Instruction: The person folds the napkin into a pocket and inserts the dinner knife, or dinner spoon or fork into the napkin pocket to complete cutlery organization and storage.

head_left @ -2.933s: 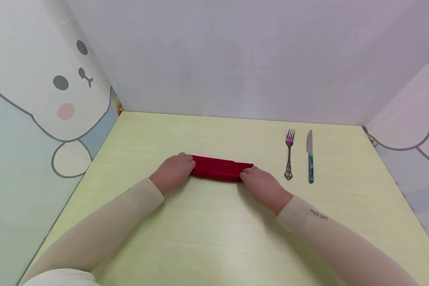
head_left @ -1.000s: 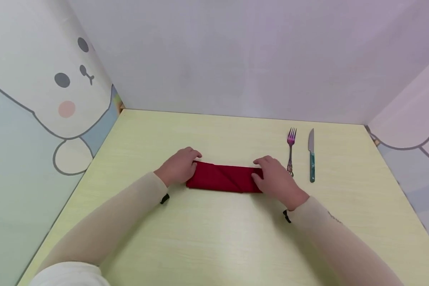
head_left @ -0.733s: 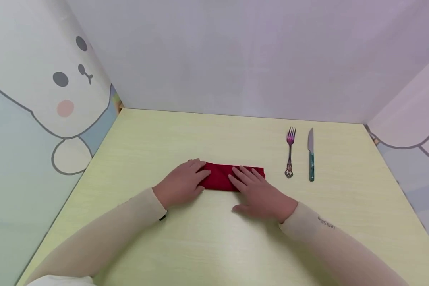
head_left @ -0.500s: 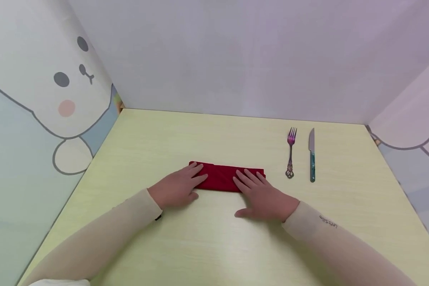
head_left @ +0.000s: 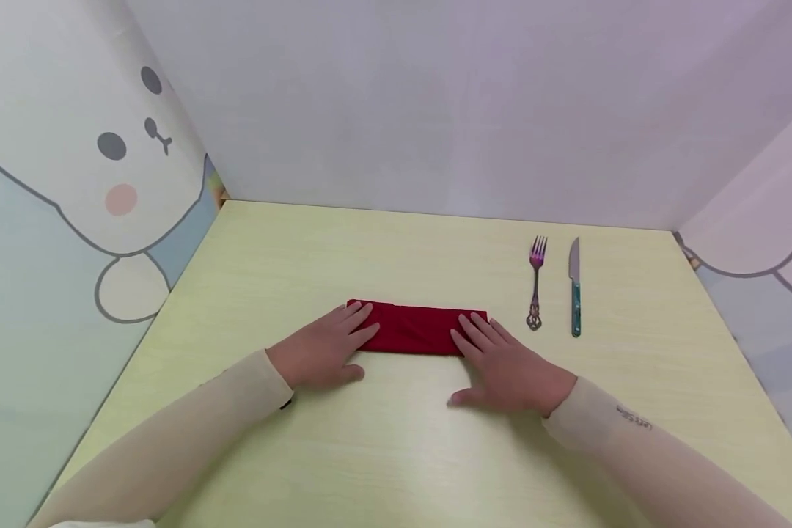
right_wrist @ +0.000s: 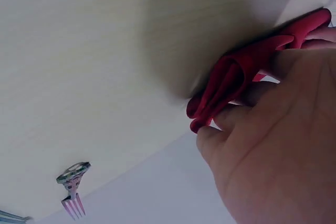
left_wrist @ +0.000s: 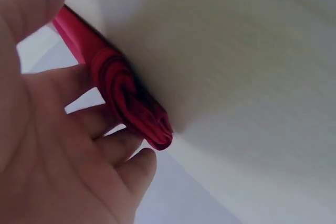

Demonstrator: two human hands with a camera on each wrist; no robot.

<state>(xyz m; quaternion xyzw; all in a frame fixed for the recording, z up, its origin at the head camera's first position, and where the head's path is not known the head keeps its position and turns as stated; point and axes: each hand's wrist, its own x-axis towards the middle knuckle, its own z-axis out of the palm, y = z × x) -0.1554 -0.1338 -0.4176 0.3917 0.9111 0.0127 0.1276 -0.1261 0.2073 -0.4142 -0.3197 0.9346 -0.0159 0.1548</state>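
A red cloth napkin (head_left: pixel 416 330), folded into a long flat strip, lies on the pale wooden table. My left hand (head_left: pixel 323 348) rests its spread fingers on the strip's left end, thumb out on the table side. On the right end lie the fingers of my right hand (head_left: pixel 511 370), also spread, its thumb pointing left below the cloth. The left wrist view shows the rolled layers at the end of the napkin (left_wrist: pixel 123 93) under the fingertips. In the right wrist view the folded end of the napkin (right_wrist: pixel 231 77) sits beneath the fingers.
To the right of the napkin lie a fork (head_left: pixel 534 282) with a purple sheen and a knife (head_left: pixel 575 286) with a green handle, side by side. Pale walls stand behind and at both sides of the table (head_left: pixel 383 455); the left one bears a cartoon animal.
From gripping the napkin's ends, both hands have gone to lying flat on it. The cloth now lies flatter and nearer me. Over the last half second the right hand slid right toward its end.
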